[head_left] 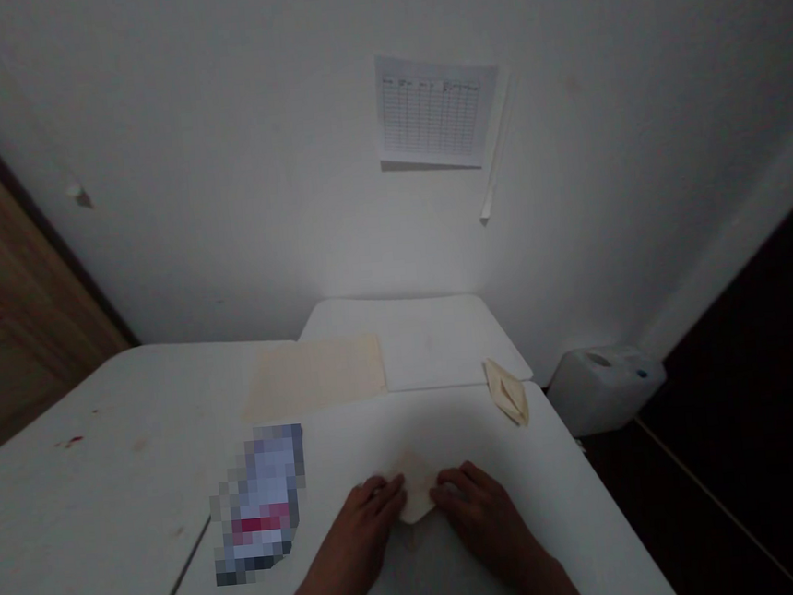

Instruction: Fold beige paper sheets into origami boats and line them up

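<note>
A small cream piece of folded paper (416, 492) lies on the white table between my two hands. Its left edge is under the bent fingertips of my left hand (365, 532), which are closed on it. On the opposite side, the curled fingers of my right hand (481, 517) grip the other edge. Both thumbs are partly hidden, and fine folds are hard to make out in the dim light. Another cream folded paper (507, 393) rests near the table's right edge, beyond my right hand. A flat cream sheet (316, 377) is spread out at the back left.
A blurred-out bluish item with a red band (265, 494) lies left of my hands. The white tables (143, 505) meet at narrow seams and reach the wall. A whitish plastic jug (603, 389) stands beyond the right edge. A printed chart (432, 114) hangs on the wall.
</note>
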Demonstrator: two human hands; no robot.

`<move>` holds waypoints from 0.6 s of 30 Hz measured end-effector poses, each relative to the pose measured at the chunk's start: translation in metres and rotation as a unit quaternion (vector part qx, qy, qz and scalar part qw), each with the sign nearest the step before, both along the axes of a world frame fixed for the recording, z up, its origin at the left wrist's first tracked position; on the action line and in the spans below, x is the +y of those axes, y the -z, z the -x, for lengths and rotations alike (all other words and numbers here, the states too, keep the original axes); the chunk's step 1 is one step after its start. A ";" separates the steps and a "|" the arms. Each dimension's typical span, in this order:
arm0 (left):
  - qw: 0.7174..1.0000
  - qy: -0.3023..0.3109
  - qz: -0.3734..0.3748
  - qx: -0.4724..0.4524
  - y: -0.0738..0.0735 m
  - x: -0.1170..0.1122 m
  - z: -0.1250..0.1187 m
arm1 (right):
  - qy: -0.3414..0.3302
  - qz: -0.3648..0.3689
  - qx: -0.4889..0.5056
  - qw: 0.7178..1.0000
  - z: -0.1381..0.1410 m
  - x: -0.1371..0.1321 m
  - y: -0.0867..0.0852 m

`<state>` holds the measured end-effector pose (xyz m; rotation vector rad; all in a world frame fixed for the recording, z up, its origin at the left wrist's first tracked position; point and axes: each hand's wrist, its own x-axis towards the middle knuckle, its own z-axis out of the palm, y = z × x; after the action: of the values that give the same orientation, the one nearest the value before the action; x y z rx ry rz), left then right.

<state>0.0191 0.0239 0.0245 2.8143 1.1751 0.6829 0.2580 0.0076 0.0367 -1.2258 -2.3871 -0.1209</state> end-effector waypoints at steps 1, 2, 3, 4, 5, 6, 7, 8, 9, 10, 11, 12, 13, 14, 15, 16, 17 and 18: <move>1.000 0.001 0.005 -0.005 -0.003 0.000 0.000 | -0.007 0.005 -0.008 1.000 0.000 0.000 -0.001; 1.000 0.003 0.008 -0.010 -0.006 -0.001 0.000 | -0.016 0.013 -0.016 1.000 0.001 0.001 -0.001; 1.000 0.006 0.009 -0.014 -0.008 -0.001 0.000 | -0.026 0.020 -0.021 0.999 0.001 0.001 -0.002; 1.000 0.009 0.010 -0.018 -0.009 -0.002 0.000 | -0.034 0.027 -0.025 0.999 0.001 0.002 -0.003; 1.000 0.012 0.012 -0.023 -0.010 -0.002 -0.001 | -0.037 0.033 -0.026 0.998 0.002 0.002 -0.004; 0.999 0.014 0.014 -0.030 -0.010 -0.002 -0.001 | -0.037 0.035 -0.025 0.998 0.002 0.002 -0.004; 0.999 0.011 0.017 -0.040 -0.010 -0.002 -0.001 | -0.032 0.036 -0.023 0.999 0.002 0.002 -0.005; 0.998 0.007 0.023 -0.051 -0.009 -0.001 -0.001 | -0.026 0.035 -0.022 0.999 0.002 0.001 -0.005; 0.998 0.002 0.029 -0.064 -0.008 -0.001 -0.001 | -0.017 0.032 -0.019 0.999 0.002 0.001 -0.004; 0.996 -0.004 0.035 -0.077 -0.008 -0.001 -0.001 | -0.006 0.028 -0.015 0.999 0.001 0.000 -0.004; 0.995 -0.011 0.038 -0.090 -0.007 -0.001 -0.001 | 0.006 0.024 -0.009 1.000 0.001 -0.002 -0.003; 0.994 -0.016 0.040 -0.102 -0.007 -0.001 -0.001 | 0.019 0.022 -0.004 1.000 0.000 -0.003 -0.002; 0.993 -0.022 0.038 -0.112 -0.006 -0.001 -0.001 | 0.032 0.021 0.002 0.999 0.000 -0.004 -0.001; 0.992 -0.028 0.032 -0.121 -0.006 -0.002 -0.001 | 0.042 0.022 0.008 0.999 0.000 -0.006 -0.001; 0.991 -0.036 0.024 -0.129 -0.006 -0.002 -0.001 | 0.048 0.022 0.014 0.998 -0.001 -0.006 0.000; 0.990 -0.043 0.017 -0.135 -0.006 -0.003 -0.001 | 0.051 0.021 0.020 0.998 -0.001 -0.007 0.001; 0.989 -0.050 0.012 -0.140 -0.005 -0.004 -0.001 | 0.051 0.018 0.027 0.998 -0.001 -0.007 0.002; 0.988 -0.058 0.008 -0.142 -0.005 -0.005 -0.001 | 0.052 0.014 0.036 0.998 -0.001 -0.008 0.003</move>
<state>0.0199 0.0188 0.0298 2.5393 1.2887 1.0367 0.2587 0.0000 0.0340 -1.3441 -2.2713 -0.0735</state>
